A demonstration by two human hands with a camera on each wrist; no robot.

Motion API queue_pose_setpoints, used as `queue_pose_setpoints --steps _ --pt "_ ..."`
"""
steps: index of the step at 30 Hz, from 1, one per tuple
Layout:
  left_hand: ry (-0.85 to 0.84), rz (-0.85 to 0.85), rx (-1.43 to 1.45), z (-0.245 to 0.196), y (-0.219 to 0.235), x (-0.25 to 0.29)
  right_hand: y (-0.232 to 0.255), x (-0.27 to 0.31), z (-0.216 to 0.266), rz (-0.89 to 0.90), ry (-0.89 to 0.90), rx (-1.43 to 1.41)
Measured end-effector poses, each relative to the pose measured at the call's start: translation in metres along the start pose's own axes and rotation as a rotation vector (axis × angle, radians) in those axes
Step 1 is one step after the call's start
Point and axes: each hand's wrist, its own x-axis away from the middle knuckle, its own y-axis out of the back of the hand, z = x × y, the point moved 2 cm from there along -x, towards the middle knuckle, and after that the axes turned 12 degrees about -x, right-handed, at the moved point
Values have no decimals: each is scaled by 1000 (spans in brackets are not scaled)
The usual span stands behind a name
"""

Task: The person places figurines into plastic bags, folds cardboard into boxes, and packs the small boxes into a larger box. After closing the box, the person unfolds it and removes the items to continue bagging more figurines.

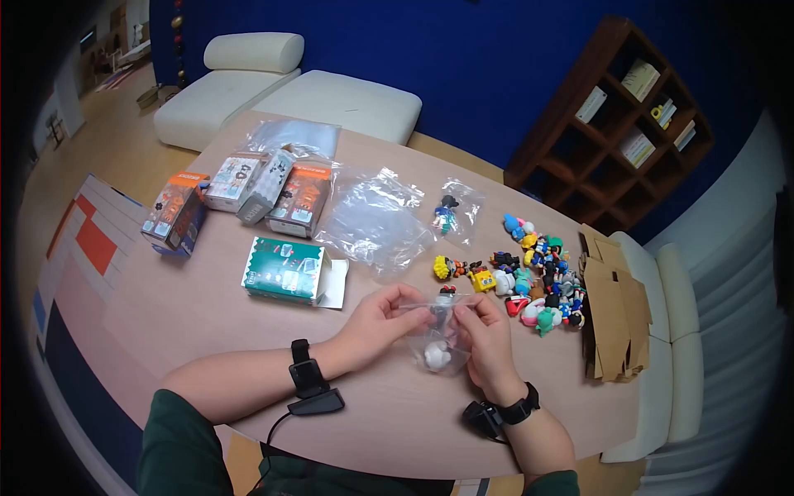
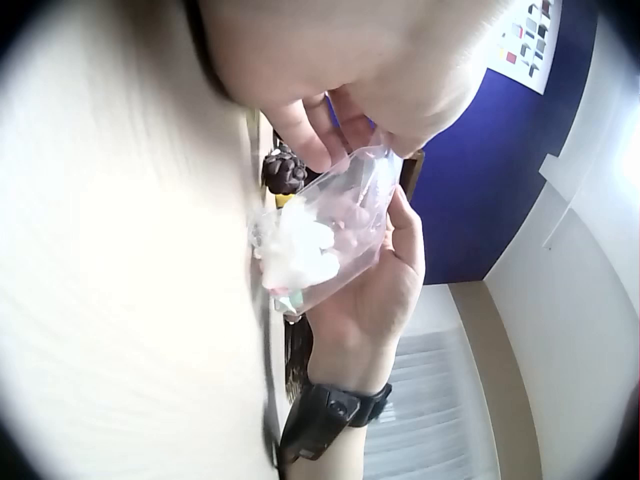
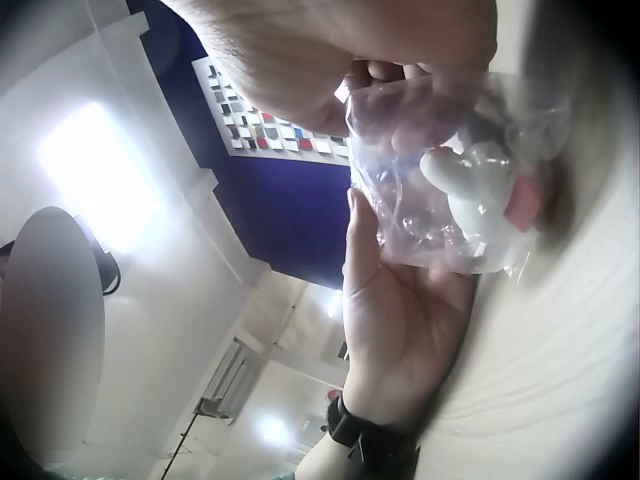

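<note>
Between both hands, close over the table, hangs a clear plastic zip bag [image 1: 457, 361] with a small white toy figure [image 1: 437, 355] low inside it. My left hand [image 1: 372, 321] pinches the bag's top edge at its left end. At the other end, my right hand [image 1: 490, 341] pinches the same edge between thumb and fingers. In the right wrist view the white figure [image 3: 472, 190] shows rounded limbs and a red part beside it, seen through the bag. The left wrist view shows the bag [image 2: 355, 225] tilted, the right hand [image 2: 365, 300] below it.
A pile of small toy figures [image 1: 538, 281] lies right of the hands, by flattened cardboard [image 1: 612, 306]. Another bagged figure [image 1: 447, 217] lies farther back. Empty plastic bags [image 1: 372, 215], a green box [image 1: 283, 271] and several other boxes [image 1: 299, 202] occupy the left side.
</note>
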Motion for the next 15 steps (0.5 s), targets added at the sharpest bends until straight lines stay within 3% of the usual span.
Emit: queue_pose_setpoints --steps 8,15 --pt "-42 -35 -64 3 7 0 -11 6 -1 74 47 192" --pt "-108 -18 -120 -4 3 3 -13 8 0 88 30 95"
